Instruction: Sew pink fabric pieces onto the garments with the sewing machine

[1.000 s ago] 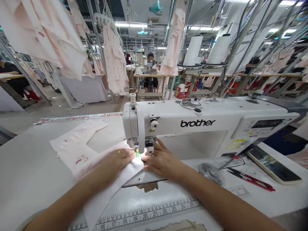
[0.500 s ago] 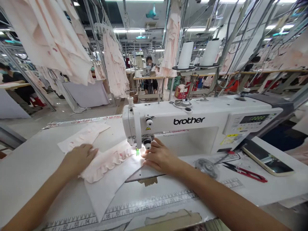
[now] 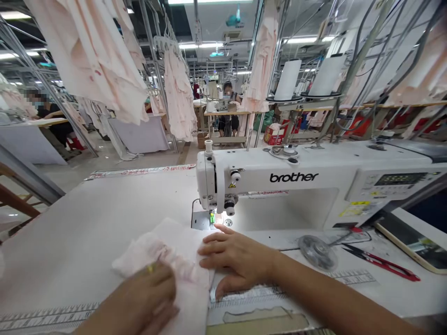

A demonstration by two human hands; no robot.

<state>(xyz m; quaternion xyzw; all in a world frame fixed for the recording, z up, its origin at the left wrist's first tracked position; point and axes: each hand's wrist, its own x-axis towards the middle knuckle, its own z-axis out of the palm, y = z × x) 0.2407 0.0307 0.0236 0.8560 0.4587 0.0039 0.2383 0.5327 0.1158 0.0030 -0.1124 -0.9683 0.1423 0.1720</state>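
A pale pink and white fabric piece with a ruffle (image 3: pixel 183 270) lies on the table, in front of the white sewing machine (image 3: pixel 258 179). My left hand (image 3: pixel 146 295), blurred by motion, is curled over the ruffle near the front edge and holds the cloth; its fingertips are partly hidden. My right hand (image 3: pixel 239 263) rests palm down with fingers spread, the fingertips on the right edge of the cloth. Its index finger points towards the lit presser foot (image 3: pixel 212 217). The cloth's far edge is just in front of the needle plate (image 3: pixel 200 221).
Red-handled thread snips (image 3: pixel 382 263), a phone (image 3: pixel 414 237) and a clear round disc on an arm (image 3: pixel 317 252) are on the right. A printed ruler strip (image 3: pixel 45 317) runs along the front. Thread cones (image 3: pixel 288 80) and hanging garments (image 3: pixel 179 93) stand beyond; co-workers sit behind.
The fabric has come out from the presser foot towards me and is turned. My left hand moved nearer and to the right with it; my right hand drew back from the needle. The view shifted left.
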